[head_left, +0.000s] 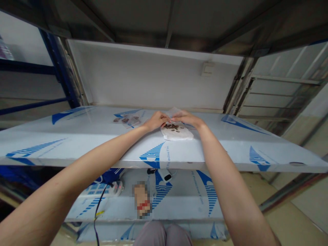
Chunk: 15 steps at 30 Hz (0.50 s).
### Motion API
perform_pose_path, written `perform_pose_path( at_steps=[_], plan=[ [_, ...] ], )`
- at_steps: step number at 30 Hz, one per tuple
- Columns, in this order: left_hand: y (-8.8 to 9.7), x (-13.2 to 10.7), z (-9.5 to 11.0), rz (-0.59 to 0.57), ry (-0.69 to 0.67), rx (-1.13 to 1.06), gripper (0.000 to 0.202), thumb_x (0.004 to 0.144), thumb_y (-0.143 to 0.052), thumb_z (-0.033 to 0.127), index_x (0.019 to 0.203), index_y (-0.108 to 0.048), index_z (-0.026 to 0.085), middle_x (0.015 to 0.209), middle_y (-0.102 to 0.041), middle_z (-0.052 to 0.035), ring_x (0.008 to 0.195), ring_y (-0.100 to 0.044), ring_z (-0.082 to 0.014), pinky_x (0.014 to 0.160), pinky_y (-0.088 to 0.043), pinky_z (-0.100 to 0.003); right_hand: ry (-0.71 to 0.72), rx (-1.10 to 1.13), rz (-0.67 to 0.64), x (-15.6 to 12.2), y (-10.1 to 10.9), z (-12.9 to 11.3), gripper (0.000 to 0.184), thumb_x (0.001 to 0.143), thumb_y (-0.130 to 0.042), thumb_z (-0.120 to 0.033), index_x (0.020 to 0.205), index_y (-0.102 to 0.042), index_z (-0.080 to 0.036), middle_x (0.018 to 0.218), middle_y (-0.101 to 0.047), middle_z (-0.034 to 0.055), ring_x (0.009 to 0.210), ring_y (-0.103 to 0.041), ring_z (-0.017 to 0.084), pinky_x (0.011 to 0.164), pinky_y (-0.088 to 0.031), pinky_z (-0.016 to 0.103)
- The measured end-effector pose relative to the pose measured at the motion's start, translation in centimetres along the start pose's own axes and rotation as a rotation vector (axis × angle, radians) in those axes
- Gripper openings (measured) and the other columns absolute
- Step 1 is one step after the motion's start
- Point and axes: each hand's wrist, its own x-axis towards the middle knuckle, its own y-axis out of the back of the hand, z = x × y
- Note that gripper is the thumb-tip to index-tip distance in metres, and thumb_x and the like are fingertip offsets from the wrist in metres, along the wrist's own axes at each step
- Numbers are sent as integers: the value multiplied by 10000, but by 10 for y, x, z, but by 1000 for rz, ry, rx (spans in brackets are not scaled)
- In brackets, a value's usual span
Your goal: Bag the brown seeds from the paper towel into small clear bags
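Shelf board in blue-printed protective film [77,145], hands together near its back edge, left hand [157,121] and right hand [186,118] pinching a clear plastic bag [174,112], small brown seeds [171,126] on a crumpled white pad [176,135]

White protective film [243,143] carries blue striped logos; dark brown pieces [171,126] lie on white tissue [176,135].
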Motion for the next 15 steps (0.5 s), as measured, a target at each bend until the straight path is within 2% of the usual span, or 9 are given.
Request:
perform_pose_path(
  at_steps=[2,4,6,8,9,11,13,15],
  plan=[
    [3,0,0,55,7,-7,252,834,-522,262,708,-675,107,402,-406,58,432,-344,-89,509,-283,-231,42,12,57,1,-1,-2,149,791,-593,-310,752,-648,-177,774,-644,24,754,-552,150,707,-420,271],
    [5,0,0,44,14,-14,258,845,-516,268,736,-676,97,410,-404,54,429,-340,-89,504,-281,-230,54,39,132,4,-1,-3,199,814,-558,-352,746,-619,-175,710,-596,6,675,-511,133,655,-403,262],
    [7,-2,2,-49,10,-15,279,873,-492,294,840,-678,89,466,-479,33,435,-374,-94,506,-300,-228,34,58,181,7,-1,-1,238,826,-531,-376,711,-586,-175,660,-554,-4,620,-475,122,627,-396,256],
    [11,-3,6,-142,-3,64,331,906,-459,337,1033,-653,101,565,-577,3,473,-446,-110,537,-340,-230,-7,53,211,9,2,3,251,831,-509,-363,665,-553,-180,628,-534,-6,597,-468,120,627,-405,256],
    [14,-5,7,-150,-4,167,360,909,-467,362,1120,-625,116,620,-617,-15,517,-494,-126,566,-359,-236,-38,32,234,9,4,6,244,829,-500,-334,642,-538,-183,620,-537,-2,595,-477,122,634,-413,258],
    [25,-8,10,-89,21,473,403,886,-523,395,1193,-600,144,731,-672,-57,661,-579,-173,635,-377,-256,-142,-67,310,9,9,13,240,816,-477,-267,594,-520,-185,613,-563,17,604,-515,135,652,-433,268],
    [40,-15,9,-17,85,764,361,852,-577,398,1113,-649,160,852,-697,-100,809,-613,-225,677,-373,-273,-290,-207,391,8,15,22,250,805,-459,-227,572,-537,-179,629,-611,54,643,-573,162,671,-453,282],
    [58,-25,5,-56,171,859,246,837,-589,373,955,-695,184,925,-701,-96,846,-619,-233,667,-367,-271,-420,-307,425,6,20,31,254,797,-459,-217,580,-581,-166,655,-653,95,691,-625,202,671,-470,304]
  ],
)
